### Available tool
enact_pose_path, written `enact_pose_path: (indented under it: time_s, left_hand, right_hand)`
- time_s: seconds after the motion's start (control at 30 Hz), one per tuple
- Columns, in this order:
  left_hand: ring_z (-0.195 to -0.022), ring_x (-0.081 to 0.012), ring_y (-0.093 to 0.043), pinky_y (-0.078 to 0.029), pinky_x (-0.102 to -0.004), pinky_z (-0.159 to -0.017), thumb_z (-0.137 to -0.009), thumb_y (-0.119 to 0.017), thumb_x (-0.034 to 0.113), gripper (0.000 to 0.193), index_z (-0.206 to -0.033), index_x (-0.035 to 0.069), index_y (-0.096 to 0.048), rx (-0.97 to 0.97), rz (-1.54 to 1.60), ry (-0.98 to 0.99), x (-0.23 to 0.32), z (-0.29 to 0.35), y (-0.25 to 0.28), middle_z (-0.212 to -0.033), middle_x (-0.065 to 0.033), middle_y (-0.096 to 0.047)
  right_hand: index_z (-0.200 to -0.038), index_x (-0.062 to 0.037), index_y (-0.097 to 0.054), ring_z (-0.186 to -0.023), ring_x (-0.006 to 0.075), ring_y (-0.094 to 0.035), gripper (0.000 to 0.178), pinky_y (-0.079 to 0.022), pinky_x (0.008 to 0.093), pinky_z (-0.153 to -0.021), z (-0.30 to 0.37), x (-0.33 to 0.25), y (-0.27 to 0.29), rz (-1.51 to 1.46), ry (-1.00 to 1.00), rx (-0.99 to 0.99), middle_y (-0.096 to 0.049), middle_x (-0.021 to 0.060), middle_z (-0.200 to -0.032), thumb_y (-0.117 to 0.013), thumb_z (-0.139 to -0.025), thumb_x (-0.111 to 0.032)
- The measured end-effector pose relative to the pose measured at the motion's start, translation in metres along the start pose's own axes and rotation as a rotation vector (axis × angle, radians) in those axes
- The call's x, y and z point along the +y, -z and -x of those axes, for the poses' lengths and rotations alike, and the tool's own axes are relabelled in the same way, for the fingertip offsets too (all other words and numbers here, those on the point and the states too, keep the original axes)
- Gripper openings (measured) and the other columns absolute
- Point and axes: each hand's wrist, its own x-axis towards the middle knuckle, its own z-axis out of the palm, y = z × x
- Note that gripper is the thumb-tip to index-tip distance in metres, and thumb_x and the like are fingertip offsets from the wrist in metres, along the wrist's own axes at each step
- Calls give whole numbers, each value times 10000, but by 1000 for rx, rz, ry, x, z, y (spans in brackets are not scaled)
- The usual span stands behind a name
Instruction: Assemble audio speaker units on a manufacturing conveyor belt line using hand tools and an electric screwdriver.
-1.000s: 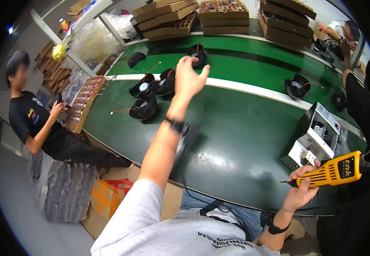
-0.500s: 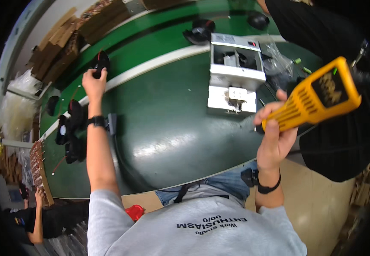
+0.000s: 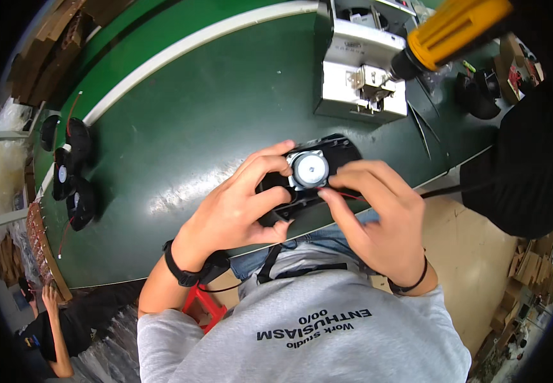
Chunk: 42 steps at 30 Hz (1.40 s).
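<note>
In front of me, over the near table edge, is a black speaker housing with a round silver-backed speaker set in it. My left hand grips the housing from the left, fingers curled beside the speaker. At the speaker's near right edge, my right hand pinches a thin red wire; its fingertips are slightly blurred. Beyond the right hand, a yellow power screwdriver with a black nose stands free of my hands, its tip at a small metal fixture on a white and silver machine.
Several black housings with red wires lie at the left of the green table. Tweezers and another black housing are at the right. A white rail crosses the far side. Another person's arm shows lower left.
My left hand has brought a black housing from the far left to in front of me. My right hand has let go of the yellow screwdriver and come to the housing.
</note>
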Motion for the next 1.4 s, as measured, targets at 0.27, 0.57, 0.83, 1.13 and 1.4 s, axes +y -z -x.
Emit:
enact_pose_path:
  time_s: [0.27, 0.57, 0.83, 1.13, 1.4]
  left_hand:
    - [-1371, -472, -513, -479, -543, -1103, -660, -932, 176, 706, -1252, 60, -565, 193, 56, -21, -13, -14, -33, -1485, -268, -475]
    - [-1252, -406, -590, -539, -450, -1015, -656, -883, 55, 737, -1316, 14, -559, 241, 175, 84, -19, -12, -37, -1401, -215, -544]
    - [-1244, -395, -597, -549, -438, -996, -660, -870, 44, 722, -1315, 13, -565, 243, 180, 91, -21, -13, -37, -1403, -211, -551]
    - [-1251, -397, -612, -553, -438, -1015, -645, -893, 112, 622, -1233, 74, -692, 190, 147, 87, -22, -10, -37, -1407, -247, -546]
    - [-1304, -437, -552, -512, -497, -1059, -648, -864, 171, 489, -1129, 147, -775, 68, -121, 74, -8, -22, -27, -1449, -213, -542]
  right_hand:
    - [-964, -24, -656, -685, 330, -695, 308, -554, 401, -609, -8, 23, -20, 132, -240, -97, -698, 145, -849, -872, -788, -156]
    - [-998, -52, -689, -677, 299, -721, 347, -560, 360, -597, -17, 26, -24, 103, -223, -122, -715, 135, -773, -893, -743, -169]
    - [-999, -49, -729, -651, 257, -718, 341, -564, 327, -595, -18, 27, -21, 114, -232, -131, -727, 121, -789, -898, -729, -170]
    - [-993, 21, -739, -863, 218, -789, 341, -611, 287, -749, -20, 20, -22, 108, -330, -157, -771, 139, -932, -894, -701, -60]
    - [-1343, 42, -601, -1110, 328, -686, 398, -560, 422, -954, -44, 24, 76, -284, -15, 219, -676, 232, -1195, -654, -962, -60]
